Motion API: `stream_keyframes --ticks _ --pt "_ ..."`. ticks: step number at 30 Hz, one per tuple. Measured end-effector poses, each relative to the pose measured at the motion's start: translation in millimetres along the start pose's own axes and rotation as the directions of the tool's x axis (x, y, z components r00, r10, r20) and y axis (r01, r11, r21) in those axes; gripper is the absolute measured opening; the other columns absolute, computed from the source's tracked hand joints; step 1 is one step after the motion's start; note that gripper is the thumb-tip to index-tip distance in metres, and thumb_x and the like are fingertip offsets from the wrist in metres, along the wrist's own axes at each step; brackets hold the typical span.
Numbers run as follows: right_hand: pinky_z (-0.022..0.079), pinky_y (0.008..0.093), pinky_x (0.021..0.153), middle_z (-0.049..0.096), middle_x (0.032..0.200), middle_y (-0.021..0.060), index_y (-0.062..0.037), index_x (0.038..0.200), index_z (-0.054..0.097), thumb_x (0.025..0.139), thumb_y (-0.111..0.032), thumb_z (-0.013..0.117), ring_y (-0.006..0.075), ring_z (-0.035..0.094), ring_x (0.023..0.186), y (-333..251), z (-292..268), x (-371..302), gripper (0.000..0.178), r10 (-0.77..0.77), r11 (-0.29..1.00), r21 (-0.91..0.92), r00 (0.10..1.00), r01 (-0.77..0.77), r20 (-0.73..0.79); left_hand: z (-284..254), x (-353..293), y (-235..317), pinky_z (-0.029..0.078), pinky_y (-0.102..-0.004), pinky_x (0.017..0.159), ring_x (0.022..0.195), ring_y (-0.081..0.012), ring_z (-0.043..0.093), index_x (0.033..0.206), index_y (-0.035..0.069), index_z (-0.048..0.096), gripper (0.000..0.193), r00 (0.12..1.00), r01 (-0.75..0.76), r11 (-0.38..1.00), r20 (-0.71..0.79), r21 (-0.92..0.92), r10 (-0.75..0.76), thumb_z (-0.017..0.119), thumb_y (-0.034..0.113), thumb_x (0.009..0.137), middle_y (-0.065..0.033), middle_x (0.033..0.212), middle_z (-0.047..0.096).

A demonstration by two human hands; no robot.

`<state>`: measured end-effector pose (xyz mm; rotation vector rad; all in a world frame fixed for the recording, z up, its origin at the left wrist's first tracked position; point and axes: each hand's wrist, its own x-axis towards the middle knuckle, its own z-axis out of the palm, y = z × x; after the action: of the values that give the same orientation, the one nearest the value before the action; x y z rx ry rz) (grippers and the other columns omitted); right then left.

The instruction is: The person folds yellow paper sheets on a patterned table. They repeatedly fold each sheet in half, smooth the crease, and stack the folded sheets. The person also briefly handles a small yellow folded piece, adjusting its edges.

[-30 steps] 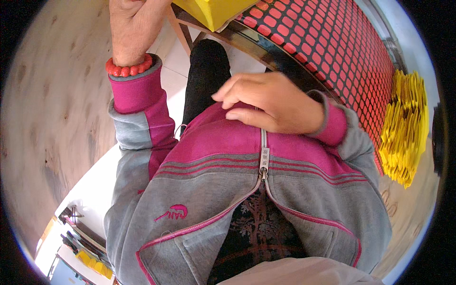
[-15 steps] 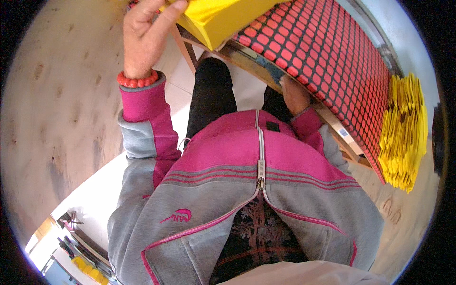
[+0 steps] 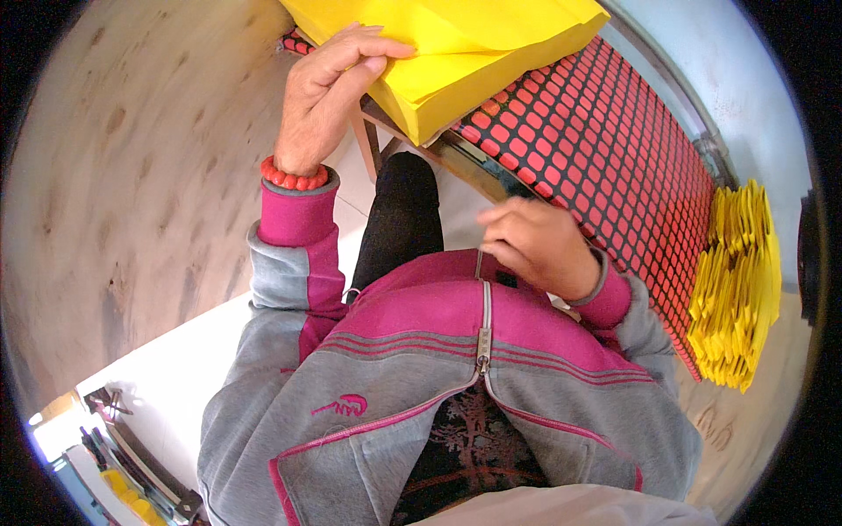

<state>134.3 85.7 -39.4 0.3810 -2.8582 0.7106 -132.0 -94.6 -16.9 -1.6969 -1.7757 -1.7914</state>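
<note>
A thick stack of yellow sheets (image 3: pixel 474 92) lies at the near edge of the table, at the top of the view. My left hand (image 3: pixel 320 101), with a red bead bracelet at the wrist, rests at the stack's left side. Its thumb and fingers pinch the edge of a raised top sheet (image 3: pixel 430 35). In front of my waist, beside the table edge, is my right hand (image 3: pixel 539 245). Its fingers are curled in and slightly blurred; whatever they may hold is hidden.
A red and black patterned cover (image 3: pixel 596 131) lies over the table. At its right end sits a bundle of folded yellow pieces (image 3: pixel 737 289). A wooden board (image 3: pixel 132 193) stands at the left. Below the table edge, a wooden leg (image 3: pixel 364 140) shows near my knee.
My right hand has come up from under the table edge to in front of my waist. The yellow stack and my left hand now appear lower and further right, with more of the stack showing.
</note>
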Motion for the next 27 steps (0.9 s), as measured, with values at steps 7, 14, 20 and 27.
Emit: stream_keyframes --ticks 7,14,20,27 --pt "0.052 0.0405 0.1 0.07 0.126 0.0136 -0.0034 0.099 0.068 0.084 -0.008 0.077 0.0324 0.065 0.12 -4.4 -67.9 113.1 0.018 -0.43 0.869 -0.401 0.842 0.29 -0.324 1.5 -2.0 4.3 0.046 -0.0269 0.092 0.1 -0.0156 0.062 0.11 0.001 0.072 0.023 0.997 0.073 0.995 -0.003 -0.075 -0.073 0.051 0.005 0.1 -0.0061 0.103 0.067" --pt "0.05 0.0417 0.102 0.069 0.128 0.014 -0.0027 0.098 0.069 0.086 -0.007 0.074 0.0335 0.063 0.124 13.5 -69.2 142.7 0.015 -0.476 0.845 -0.396 0.843 0.36 -0.248 -1.2 -1.0 7.2 0.046 -0.0259 0.087 0.097 -0.0129 0.061 0.112 0.001 0.072 0.024 0.996 0.087 0.994 0.01 -0.061 -0.087 0.051 0.007 0.101 -0.0043 0.1 0.067" --pt "0.049 0.0398 0.102 0.069 0.128 0.0166 -0.0007 0.098 0.067 0.09 -0.003 0.069 0.0335 0.064 0.122 23.4 -57.0 145.0 0.009 -0.379 0.923 -0.201 0.863 0.327 -0.335 -8.5 -5.8 -1.2 0.034 -0.0373 0.115 0.123 -0.0213 0.057 0.115 0.001 0.074 0.027 0.983 0.177 0.984 0.059 -0.014 -0.176 0.053 0.009 0.098 -0.007 0.116 0.071" --pt "0.051 0.035 0.096 0.07 0.125 0.016 0.0 0.096 0.065 0.091 -0.004 0.069 0.0288 0.068 0.113 23.2 -56.3 143.1 0.007 -0.315 0.946 -0.05 0.874 0.319 -0.369 -14.3 -11.7 -16.3 0.028 -0.0428 0.12 0.134 -0.0263 0.053 0.113 0.002 0.073 0.025 0.993 0.097 0.995 0.062 0.022 -0.098 0.057 0.007 0.094 -0.0092 0.12 0.072"
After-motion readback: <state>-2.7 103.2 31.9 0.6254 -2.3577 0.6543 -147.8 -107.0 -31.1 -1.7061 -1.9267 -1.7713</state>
